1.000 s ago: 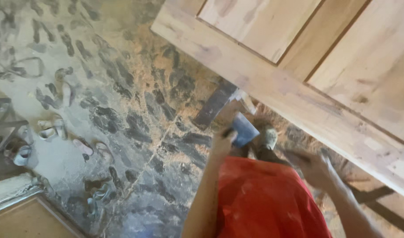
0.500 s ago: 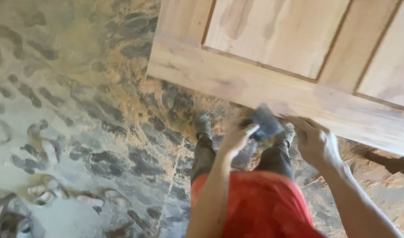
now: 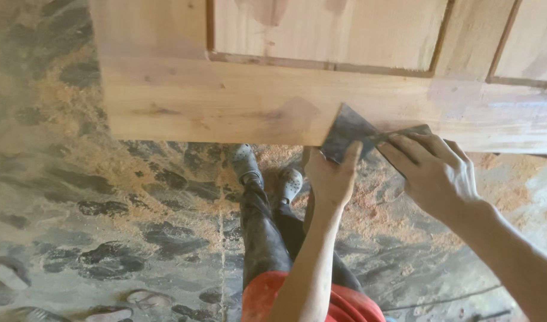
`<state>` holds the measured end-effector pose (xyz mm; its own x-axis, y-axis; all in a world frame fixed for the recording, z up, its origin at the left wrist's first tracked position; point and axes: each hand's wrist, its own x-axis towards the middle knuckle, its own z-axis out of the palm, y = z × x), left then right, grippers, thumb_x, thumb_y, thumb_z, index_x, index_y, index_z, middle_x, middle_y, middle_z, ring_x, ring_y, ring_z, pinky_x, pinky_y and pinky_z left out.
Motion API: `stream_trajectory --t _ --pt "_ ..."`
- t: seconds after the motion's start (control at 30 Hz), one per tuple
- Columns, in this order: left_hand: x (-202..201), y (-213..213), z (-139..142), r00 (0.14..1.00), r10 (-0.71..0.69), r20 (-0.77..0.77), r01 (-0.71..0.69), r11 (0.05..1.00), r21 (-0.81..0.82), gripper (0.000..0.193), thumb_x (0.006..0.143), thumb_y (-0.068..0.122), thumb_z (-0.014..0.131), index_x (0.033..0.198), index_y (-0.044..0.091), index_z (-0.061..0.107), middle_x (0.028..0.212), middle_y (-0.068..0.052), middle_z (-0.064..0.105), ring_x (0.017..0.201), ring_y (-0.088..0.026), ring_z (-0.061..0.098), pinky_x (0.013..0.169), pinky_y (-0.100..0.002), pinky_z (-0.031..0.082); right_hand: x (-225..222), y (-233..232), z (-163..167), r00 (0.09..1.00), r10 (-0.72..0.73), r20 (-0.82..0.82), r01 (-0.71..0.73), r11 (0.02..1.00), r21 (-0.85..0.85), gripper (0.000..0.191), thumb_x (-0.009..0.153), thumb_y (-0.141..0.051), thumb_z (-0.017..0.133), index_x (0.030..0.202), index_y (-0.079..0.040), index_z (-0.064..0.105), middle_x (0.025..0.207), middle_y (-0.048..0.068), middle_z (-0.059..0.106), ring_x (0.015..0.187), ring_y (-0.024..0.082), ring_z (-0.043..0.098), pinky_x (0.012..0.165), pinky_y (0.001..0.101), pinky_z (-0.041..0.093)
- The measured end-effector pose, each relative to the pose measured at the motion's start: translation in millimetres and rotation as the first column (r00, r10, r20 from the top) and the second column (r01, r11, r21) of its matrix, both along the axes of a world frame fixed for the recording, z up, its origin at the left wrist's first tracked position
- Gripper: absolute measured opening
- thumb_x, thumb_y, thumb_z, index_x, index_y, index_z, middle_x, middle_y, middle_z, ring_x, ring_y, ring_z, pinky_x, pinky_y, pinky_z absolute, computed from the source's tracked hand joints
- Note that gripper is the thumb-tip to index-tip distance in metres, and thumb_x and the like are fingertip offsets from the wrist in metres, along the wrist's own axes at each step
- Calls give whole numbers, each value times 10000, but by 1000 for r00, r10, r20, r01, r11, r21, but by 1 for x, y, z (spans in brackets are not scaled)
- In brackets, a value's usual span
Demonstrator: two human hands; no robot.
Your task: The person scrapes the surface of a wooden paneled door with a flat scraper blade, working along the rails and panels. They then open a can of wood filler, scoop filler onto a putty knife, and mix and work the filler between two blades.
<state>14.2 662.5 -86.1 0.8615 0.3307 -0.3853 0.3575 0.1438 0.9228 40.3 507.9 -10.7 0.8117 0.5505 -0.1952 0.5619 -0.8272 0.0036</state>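
Head view looks down on two hands meeting at the near edge of a pale wooden panelled door (image 3: 237, 101) that lies flat. Fingers (image 3: 348, 156) of the left hand (image 3: 332, 179) are closed on the near corner of a dark grey sheet of sandpaper (image 3: 348, 131), thumb up against its face. Fingers (image 3: 413, 149) of the right hand (image 3: 435, 176) lie together and pinch the sheet's right end, pressing it to the door's bottom rail. The sheet sits flat on the wood, right of centre, overlapping the near edge.

Below the hands, the person's dark trousers (image 3: 267, 232) and two grey perforated shoes (image 3: 246, 164) stand on a stone floor (image 3: 106, 226) strewn with orange sawdust (image 3: 375, 209). A red garment (image 3: 345, 304) shows at the near edge.
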Motion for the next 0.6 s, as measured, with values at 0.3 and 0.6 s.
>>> stream_trajectory --t 0.3,0.6 --pt "-4 -11 -3 858 -290 -424 318 948 -6 535 915 185 751 1158 -164 428 626 -155 648 499 -208 637 505 -329 493 11 -24 -15 957 285 -45 -288 955 -73 407 863 -77 707 1268 -105 712 1240 81 750 894 209 719 620 264 610" --pt "-12 -15 -13 939 -232 -252 271 954 130 523 894 200 775 1067 -155 432 704 -164 617 575 -251 665 552 -362 551 33 20 -22 949 304 89 -298 952 -71 314 896 -21 682 1186 -111 762 1162 25 793 744 124 676 499 244 524"
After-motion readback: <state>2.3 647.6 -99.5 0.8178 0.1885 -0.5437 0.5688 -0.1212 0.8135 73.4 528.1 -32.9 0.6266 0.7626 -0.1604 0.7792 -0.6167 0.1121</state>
